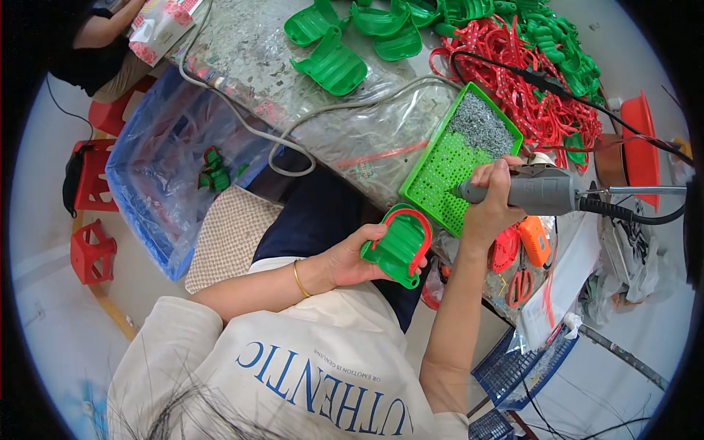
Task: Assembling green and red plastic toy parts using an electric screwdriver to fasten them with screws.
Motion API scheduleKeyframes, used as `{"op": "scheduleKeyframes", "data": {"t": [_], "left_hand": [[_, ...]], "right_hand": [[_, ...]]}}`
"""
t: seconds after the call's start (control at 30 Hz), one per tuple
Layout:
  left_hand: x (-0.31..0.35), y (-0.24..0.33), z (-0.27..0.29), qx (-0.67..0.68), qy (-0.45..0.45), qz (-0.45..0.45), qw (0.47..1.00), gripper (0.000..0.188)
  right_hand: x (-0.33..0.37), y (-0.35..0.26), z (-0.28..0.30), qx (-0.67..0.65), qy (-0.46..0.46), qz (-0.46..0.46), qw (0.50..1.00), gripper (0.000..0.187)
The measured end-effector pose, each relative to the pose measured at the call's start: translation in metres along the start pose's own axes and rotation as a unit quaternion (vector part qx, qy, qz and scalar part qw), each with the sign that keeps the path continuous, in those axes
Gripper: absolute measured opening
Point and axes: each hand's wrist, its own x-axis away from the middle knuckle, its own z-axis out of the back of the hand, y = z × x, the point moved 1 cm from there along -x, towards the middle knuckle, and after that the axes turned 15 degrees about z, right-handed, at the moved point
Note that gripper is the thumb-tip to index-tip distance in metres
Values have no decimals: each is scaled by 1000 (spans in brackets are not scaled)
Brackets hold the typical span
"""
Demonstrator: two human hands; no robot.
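My left hand (350, 258) is closed on a curved green plastic piece (396, 253), held above my lap near the table's edge. A red strap (424, 224) loops over this piece, along its upper and right sides. Wrapped round a grey electric screwdriver (543, 192), my right hand (490, 209) holds it roughly level, its tip end pointing left over a green perforated tray (419, 192). Small silvery screws (480, 123) lie heaped at the tray's far end. The screwdriver and the green piece are apart.
Several green pieces (334, 67) and a tangle of red straps (495, 70) cover the table's far side. A grey cable (352, 106) crosses the table. Scissors (520, 284) and an orange box (534, 240) lie at right. A blue-lined bin (143, 165) stands left; another person's arm (110, 29) shows beyond.
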Motion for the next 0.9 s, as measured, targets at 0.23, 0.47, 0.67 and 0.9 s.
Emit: {"op": "scheduleKeyframes", "data": {"t": [0.23, 0.47, 0.67, 0.9], "left_hand": [[0, 2, 2, 14, -43, 10, 999, 62], [0, 2, 4, 20, -49, 8, 999, 61], [2, 3, 1, 3, -11, -2, 1000, 67], [1, 4, 2, 7, -27, 2, 1000, 66]], "right_hand": [[2, 2, 0, 2, -6, 2, 1000, 10], [3, 6, 1, 19, 3, 4, 1000, 10], [1, 3, 0, 20, 2, 14, 1000, 11], [-11, -39, -2, -124, -40, 9, 991, 12]]}}
